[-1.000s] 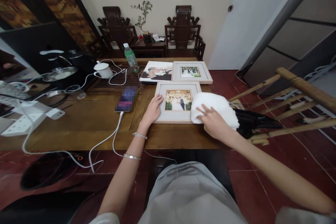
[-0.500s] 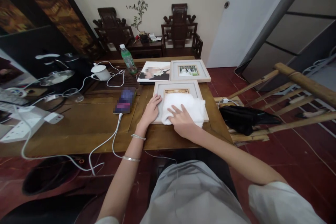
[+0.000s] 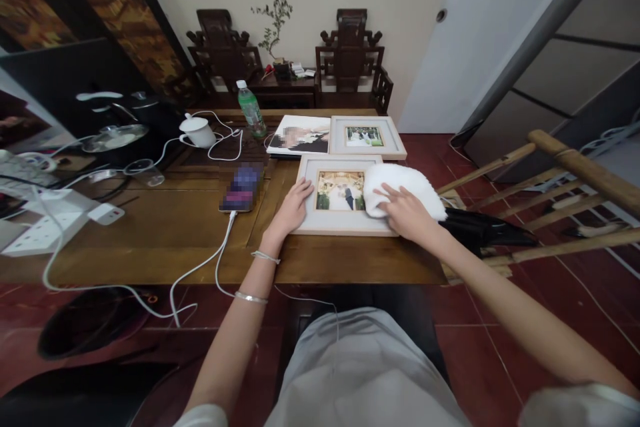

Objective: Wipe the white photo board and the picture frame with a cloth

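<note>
A pale wooden picture frame [image 3: 325, 227] with a colour photo lies flat near the front right of the wooden table [image 3: 165, 240]. My left hand [image 3: 291, 209] rests on the frame's left border, fingers stretched flat. My right hand [image 3: 407, 213] presses a white fluffy cloth [image 3: 405, 181] down on the frame's right side, fingers spread over the cloth. The cloth hangs partly past the frame's right edge.
A second framed photo [image 3: 366, 137] and an unframed print [image 3: 300, 135] lie behind. A phone [image 3: 241, 188] on a white cable, a white cup [image 3: 198, 132], a green bottle [image 3: 251, 111] and power strips [image 3: 45, 230] sit to the left. A bamboo chair [image 3: 560, 200] with a black bag [image 3: 480, 230] stands at the right.
My right hand swept the cloth left across the photo, then back to the right side of the frame, uncovering the picture. My left hand stayed on the frame's left border.
</note>
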`<state>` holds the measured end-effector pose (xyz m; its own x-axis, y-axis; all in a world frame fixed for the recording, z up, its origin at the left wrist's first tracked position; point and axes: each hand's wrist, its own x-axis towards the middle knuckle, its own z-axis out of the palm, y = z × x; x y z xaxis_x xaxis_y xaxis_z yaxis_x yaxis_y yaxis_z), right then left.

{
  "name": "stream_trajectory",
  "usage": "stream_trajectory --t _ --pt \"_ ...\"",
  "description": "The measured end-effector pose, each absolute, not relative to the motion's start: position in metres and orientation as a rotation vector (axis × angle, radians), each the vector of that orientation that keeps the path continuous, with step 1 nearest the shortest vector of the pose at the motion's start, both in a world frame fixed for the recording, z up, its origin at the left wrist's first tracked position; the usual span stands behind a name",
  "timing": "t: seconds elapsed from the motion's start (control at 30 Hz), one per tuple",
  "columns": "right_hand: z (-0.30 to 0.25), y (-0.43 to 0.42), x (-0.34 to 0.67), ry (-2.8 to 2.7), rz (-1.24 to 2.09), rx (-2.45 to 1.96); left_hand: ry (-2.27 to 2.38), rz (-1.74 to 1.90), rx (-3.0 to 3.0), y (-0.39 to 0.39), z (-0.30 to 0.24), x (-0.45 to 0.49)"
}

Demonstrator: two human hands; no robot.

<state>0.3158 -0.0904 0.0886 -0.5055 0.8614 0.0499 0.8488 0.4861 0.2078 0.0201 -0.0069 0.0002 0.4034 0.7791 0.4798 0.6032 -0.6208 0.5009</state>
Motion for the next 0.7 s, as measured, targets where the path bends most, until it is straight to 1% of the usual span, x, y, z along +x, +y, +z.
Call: stream_trajectory --t 0.23,0.37,0.53,0.6,0.7 --pt "0.089 0.011 0.303 2.639 0.416 1.674 1.185 0.963 2.413 -0.009 0.007 0.020" --pt "0.081 0.030 0.289 2.604 0.509 1.718 1.218 0.968 2.411 -0.009 0.008 0.019" --pt "0.070 -0.010 0.281 2.628 0.537 1.589 1.222 1.018 2.400 -0.007 0.003 0.021" --pt "0.072 -0.039 0.282 2.663 0.496 1.508 1.228 1.037 2.393 -0.007 0.002 0.023" --pt "0.086 -0.081 0.283 2.705 0.351 1.382 1.251 1.067 2.376 -0.009 0.001 0.025"
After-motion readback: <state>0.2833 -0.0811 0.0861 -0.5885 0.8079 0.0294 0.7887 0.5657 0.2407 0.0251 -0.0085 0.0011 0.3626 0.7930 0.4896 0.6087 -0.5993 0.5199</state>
